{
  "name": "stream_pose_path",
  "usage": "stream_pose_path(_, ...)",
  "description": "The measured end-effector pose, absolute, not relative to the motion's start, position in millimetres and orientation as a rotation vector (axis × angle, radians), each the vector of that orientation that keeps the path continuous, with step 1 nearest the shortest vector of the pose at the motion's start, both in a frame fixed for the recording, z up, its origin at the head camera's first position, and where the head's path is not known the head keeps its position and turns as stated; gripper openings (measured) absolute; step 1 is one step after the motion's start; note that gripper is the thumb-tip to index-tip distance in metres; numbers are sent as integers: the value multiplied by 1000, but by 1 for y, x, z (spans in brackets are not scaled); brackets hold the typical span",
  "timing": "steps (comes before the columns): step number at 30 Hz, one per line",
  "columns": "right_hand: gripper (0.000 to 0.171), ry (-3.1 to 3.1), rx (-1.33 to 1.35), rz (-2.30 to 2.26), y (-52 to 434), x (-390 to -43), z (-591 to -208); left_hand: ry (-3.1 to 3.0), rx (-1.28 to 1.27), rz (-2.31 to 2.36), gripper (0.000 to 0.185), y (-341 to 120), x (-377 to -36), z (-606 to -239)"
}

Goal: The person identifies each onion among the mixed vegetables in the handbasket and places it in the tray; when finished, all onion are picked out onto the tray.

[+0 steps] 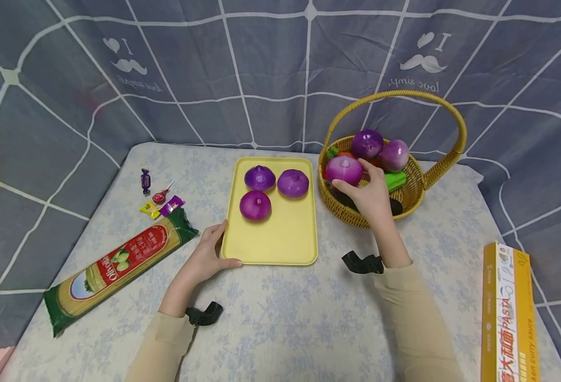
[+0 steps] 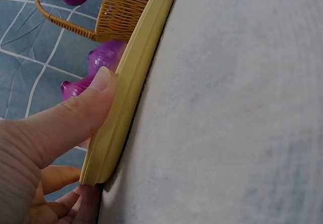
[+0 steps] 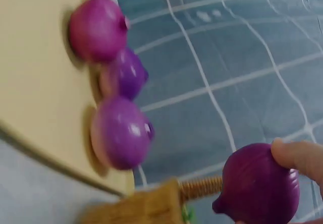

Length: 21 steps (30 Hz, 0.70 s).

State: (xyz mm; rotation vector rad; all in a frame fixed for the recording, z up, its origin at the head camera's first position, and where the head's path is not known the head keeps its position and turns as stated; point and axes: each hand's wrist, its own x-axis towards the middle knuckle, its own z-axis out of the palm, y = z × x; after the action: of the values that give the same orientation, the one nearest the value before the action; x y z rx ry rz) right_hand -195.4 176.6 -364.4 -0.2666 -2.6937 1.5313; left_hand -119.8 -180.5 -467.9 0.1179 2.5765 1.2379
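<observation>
My right hand (image 1: pixel 373 193) pinches a purple onion (image 1: pixel 344 170) between thumb and fingers, above the left side of the wicker basket (image 1: pixel 335 207). In the right wrist view this onion (image 3: pixel 260 183) shows its pointed end, with fingertips on its far side. At the near left corner of a yellow tray (image 1: pixel 280 239), my left hand (image 1: pixel 206 254) grips the rim. The left wrist view has the thumb (image 2: pixel 75 113) along one side of the tray and the fingers round the corner. On the tray sit three onions: a dark one (image 1: pixel 259 178), a violet one (image 1: pixel 293 183) and a magenta one (image 1: pixel 255 206).
Inside the basket lie two more onions (image 1: pixel 367 144), a green vegetable (image 1: pixel 396 181) and dark items; its tall handle (image 1: pixel 399 94) arches overhead. A spaghetti pack (image 1: pixel 118 268) and several sweets (image 1: pixel 160 197) lie left. A pasta box (image 1: pixel 509 313) lies right. Patterned cloth (image 1: pixel 270 69) hangs behind.
</observation>
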Motion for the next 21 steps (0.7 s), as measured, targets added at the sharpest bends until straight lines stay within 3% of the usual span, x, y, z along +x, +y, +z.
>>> stream_pose_path(10,83,-2622,-12,1707,135,-180,-388,2560,113,1246,111,-179,-120,-467)
stream_pose_path(21,89,-2632,52,1785,99,-170,-420,2545,118,1255,111,-180,-120,-466)
